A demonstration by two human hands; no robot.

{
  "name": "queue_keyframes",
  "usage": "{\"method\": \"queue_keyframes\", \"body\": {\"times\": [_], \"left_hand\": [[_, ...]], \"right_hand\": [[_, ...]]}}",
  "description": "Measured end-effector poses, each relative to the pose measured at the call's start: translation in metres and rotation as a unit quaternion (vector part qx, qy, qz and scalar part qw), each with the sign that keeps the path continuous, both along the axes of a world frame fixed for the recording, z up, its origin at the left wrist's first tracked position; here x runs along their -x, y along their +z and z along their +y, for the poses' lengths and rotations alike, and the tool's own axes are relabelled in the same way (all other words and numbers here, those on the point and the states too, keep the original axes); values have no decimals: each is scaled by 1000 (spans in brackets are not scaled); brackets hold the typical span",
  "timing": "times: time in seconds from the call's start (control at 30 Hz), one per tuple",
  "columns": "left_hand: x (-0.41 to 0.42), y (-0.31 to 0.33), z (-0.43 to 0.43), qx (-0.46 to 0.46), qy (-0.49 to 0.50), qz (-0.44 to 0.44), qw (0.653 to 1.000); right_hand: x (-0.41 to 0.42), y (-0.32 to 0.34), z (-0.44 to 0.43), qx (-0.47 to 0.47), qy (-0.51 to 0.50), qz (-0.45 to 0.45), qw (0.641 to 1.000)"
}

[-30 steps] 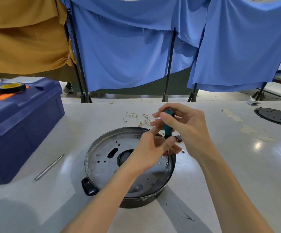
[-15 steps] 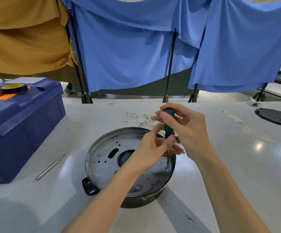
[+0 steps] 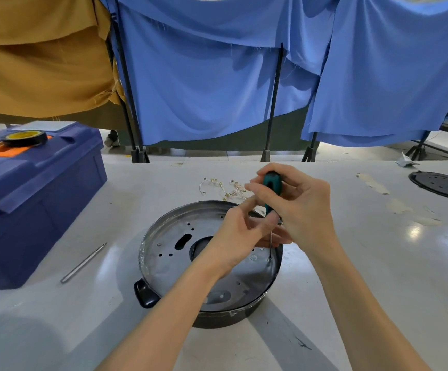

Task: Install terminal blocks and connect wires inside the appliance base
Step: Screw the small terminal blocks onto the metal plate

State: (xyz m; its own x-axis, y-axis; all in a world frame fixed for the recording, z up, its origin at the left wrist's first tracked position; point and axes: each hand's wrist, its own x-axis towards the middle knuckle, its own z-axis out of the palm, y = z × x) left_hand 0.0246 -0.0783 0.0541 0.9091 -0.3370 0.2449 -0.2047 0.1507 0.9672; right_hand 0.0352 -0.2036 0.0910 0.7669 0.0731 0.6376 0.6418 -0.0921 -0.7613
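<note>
A round black appliance base (image 3: 163, 263) with a perforated metal plate sits on the white table in front of me. My right hand (image 3: 303, 210) grips a green-handled screwdriver (image 3: 272, 183) held upright, its thin shaft reaching down to a screw (image 3: 269, 259) at the plate's right rim. My left hand (image 3: 240, 234) pinches the lower end of the handle and the shaft, steadying it. A small pile of thin wires with terminals (image 3: 224, 187) lies on the table just behind the base. No terminal block is visible.
A dark blue toolbox (image 3: 35, 199) with a roll of black tape (image 3: 25, 137) on its lid stands at the left. A metal rod (image 3: 83, 263) lies between toolbox and base. A black round cover (image 3: 442, 184) rests at far right. Blue and mustard cloths hang behind.
My right hand's fingers have shifted slightly around the screwdriver handle, as in turning it. The base and my left hand stay in place.
</note>
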Motion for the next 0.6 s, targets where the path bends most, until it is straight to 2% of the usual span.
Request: {"method": "queue_keyframes", "body": {"times": [0.07,0.13,0.27,0.33,0.5,0.6], "left_hand": [[-1,-1,-2,-2,-4,-8,1000],[-1,-2,-1,-1,-10,-6,1000],[-2,-4,5,5,-19,6,1000],[-3,-5,6,1,-12,16,1000],[-2,-1,3,2,-10,0,1000],[0,-1,2,-5,-15,-16,1000]], "right_hand": [[0,-2,4,13,-67,-25,997],[-1,1,5,38,-77,-13,996],[-2,3,-1,16,93,58,994],[-1,2,-2,5,103,57,993],[1,-5,3,-50,3,12,999],[4,-7,11,-29,-58,-16,998]]}}
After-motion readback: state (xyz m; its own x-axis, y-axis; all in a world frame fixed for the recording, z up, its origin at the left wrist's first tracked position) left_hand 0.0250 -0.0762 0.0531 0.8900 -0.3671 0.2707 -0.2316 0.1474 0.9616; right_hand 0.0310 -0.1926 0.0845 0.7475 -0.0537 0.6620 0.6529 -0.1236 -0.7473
